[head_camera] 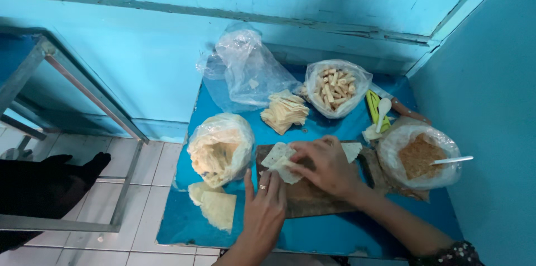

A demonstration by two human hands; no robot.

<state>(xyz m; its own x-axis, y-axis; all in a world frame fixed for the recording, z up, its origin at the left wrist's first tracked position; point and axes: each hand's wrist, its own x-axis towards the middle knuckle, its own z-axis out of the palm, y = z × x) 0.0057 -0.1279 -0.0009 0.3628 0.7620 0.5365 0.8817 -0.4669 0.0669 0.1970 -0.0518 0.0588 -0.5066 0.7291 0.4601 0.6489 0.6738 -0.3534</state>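
Wrappers point(281, 161): thin, pale, square sheets, a few overlapping on the wooden board point(312, 196) at the middle of the blue worktop point(335, 232).

Your right hand point(326, 166): palm down over the sheets, fingers curled and pinching the edge of the top one against the board. Another pale sheet point(352, 151) shows just past your knuckles.

Your left hand point(264, 205): flat at the board's near left corner, fingers held together and extended, a ring on one finger; its fingertips lie just beside the sheets, and you grip nothing with it.

Left of the board: clear plastic bag point(220, 148), open, filled with pale yellowish sheets. Two loose rounded sheets point(215, 205) lie on the worktop in front of it, near your left hand.

Behind the board: neat stack of square wrappers point(285, 111). Behind that, a crumpled, nearly empty clear bag point(248, 67) against the blue wall.

Far right of the stack: bag of short pale sticks point(335, 88), open at the top.

Right of the board: bag-lined bowl of brown crumbly filling point(419, 157) with a white spoon handle point(453, 160) jutting out to the right. Between it and the stick bag: a white spoon point(383, 110) resting on a green item point(373, 107).

Floor at left: white tiles and a metal frame point(84, 90).
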